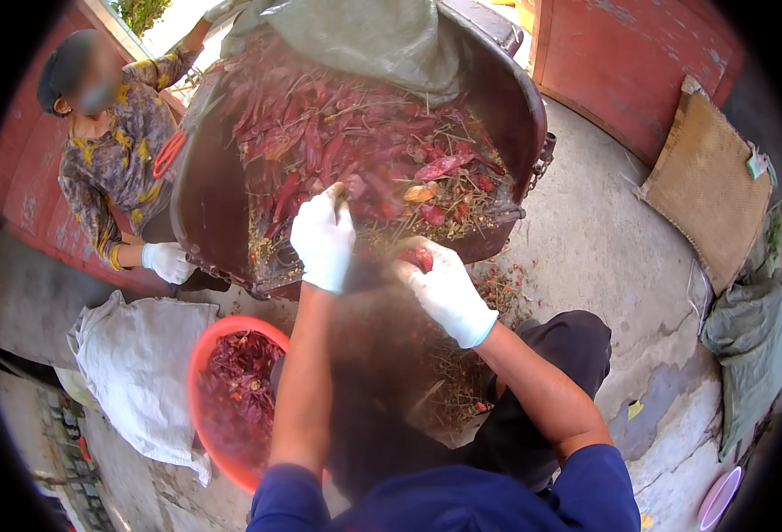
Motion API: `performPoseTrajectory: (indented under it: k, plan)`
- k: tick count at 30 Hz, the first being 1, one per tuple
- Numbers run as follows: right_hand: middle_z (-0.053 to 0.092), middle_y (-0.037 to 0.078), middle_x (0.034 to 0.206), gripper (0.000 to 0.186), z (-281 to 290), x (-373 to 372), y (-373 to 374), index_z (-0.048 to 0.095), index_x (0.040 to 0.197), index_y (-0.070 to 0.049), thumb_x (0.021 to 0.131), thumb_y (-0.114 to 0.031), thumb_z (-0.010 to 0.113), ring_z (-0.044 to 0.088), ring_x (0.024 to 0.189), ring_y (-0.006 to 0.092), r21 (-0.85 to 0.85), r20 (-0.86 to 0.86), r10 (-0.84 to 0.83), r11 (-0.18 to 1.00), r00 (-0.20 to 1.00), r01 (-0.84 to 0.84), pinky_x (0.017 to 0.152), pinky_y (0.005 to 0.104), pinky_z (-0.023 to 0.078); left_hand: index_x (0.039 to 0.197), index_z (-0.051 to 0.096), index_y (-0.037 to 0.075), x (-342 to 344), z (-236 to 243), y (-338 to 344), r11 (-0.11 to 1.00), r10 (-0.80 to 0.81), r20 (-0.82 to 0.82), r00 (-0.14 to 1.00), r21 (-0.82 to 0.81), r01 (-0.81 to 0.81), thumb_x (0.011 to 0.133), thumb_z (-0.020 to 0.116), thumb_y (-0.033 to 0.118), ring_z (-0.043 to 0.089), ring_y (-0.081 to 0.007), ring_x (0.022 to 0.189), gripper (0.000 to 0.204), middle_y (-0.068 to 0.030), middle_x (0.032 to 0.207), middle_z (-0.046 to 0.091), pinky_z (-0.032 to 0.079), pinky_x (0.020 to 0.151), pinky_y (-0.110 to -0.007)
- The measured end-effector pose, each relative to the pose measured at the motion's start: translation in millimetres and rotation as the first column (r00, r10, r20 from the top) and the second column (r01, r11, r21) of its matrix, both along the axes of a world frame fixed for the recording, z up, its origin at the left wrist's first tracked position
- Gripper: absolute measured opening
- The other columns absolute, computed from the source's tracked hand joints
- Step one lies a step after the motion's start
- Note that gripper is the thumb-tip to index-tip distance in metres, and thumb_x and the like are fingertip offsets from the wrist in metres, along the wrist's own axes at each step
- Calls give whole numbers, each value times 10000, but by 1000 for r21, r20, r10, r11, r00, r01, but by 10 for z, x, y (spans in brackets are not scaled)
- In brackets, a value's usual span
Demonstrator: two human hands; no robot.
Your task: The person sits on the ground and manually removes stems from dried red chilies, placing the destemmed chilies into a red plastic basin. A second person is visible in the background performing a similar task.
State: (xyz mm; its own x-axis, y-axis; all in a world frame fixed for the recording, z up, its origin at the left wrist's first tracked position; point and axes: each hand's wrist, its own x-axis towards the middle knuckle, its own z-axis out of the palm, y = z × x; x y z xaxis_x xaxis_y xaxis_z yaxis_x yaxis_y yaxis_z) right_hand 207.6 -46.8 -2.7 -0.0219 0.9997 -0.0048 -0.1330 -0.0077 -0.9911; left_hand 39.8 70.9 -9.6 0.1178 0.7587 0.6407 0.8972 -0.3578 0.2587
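Note:
A dark metal cart bed [204, 191] in front of me holds a heap of dried red chili peppers [320, 146] mixed with stalks and loose seeds. Over the heap's near part, my left hand [324, 238], in a white glove, has its fingers pinched together; a small brownish bit shows at the fingertips, too unclear to name. My right hand [447, 288], gloved alike, is closed around a red chili pepper [419, 258] near the cart's front edge. An orange-red tub [197, 390] with dried chilies in it stands on the ground left of my left forearm.
Beside the cart at the left stands a person [120, 164], one gloved hand at its edge. A grey-green sheet [364, 40] covers the cart's far end. A white sack [142, 372] lies by the tub; stalk debris [462, 381] litters the ground. Cardboard [706, 182] leans at right.

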Motion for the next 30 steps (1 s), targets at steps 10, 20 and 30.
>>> performPoseTrajectory:
  k: [10, 20, 30]
  plan:
    - [626, 158, 1257, 558, 68, -19, 63, 566, 1372, -105, 838, -85, 728, 659, 1059, 354, 653, 403, -464, 750, 789, 108, 877, 403, 561, 1055, 727, -16, -143, 317, -758, 861, -360, 465, 809, -168, 480, 885, 678, -7, 587, -57, 730, 177, -32, 907, 709, 485, 693, -222]
    - [708, 54, 937, 294, 93, 18, 8, 642, 1200, 19, 955, -140, 680, 678, 790, 93, 74, -41, 160, 985, 986, -156, 643, 258, 526, 1177, 676, -46, -200, 331, -880, 657, -235, 822, 519, -259, 708, 918, 692, 73, 617, -83, 833, 285, -66, 1065, 704, 486, 731, -220]
    - [694, 60, 927, 215, 346, 60, -116, 654, 1142, -27, 962, -144, 673, 654, 779, 82, -115, -91, 366, 920, 926, -375, 627, 259, 482, 1080, 699, -15, -54, 330, -968, 745, -293, 742, 603, -219, 631, 987, 602, 84, 601, -67, 795, 167, -26, 893, 699, 474, 700, -213]
